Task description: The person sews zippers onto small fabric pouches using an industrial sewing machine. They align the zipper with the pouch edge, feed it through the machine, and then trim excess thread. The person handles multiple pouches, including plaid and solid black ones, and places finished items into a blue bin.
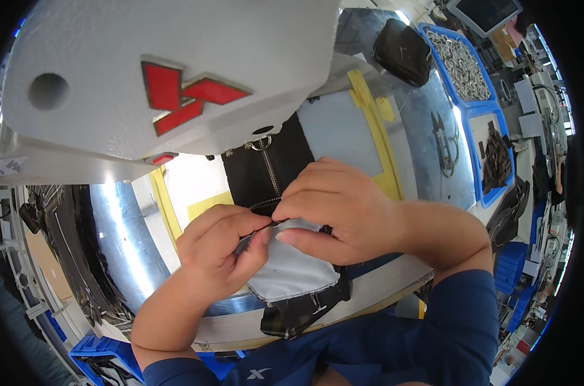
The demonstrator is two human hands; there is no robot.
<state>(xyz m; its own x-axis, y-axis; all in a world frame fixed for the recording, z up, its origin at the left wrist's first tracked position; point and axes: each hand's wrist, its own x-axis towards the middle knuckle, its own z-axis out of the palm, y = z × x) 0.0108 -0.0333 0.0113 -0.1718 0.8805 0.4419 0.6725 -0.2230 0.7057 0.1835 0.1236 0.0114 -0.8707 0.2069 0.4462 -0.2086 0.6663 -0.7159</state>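
Observation:
A black fabric piece (pixel 249 172) with a metal-toothed zipper (pixel 269 168) runs from under the white sewing machine head (pixel 105 96) toward me. My left hand (pixel 218 249) pinches the near edge of this fabric between thumb and fingers. Just to its right, my right hand (pixel 343 209) grips the same edge, its fingers bent over the top and the thumb underneath. Below both hands hangs a pale grey lining (pixel 295 273), with a dark checked fabric flap (pixel 308 312) at the table's front edge. The machine head hides the needle area.
Yellow strips (pixel 375 128) border the work surface. To the right lie scissors (pixel 444 145), a blue bin of metal parts (pixel 460 64) and a blue tray of dark strips (pixel 496 157). A black pouch (pixel 402 51) sits behind. Stacked dark zippered pieces (pixel 70 244) are at left.

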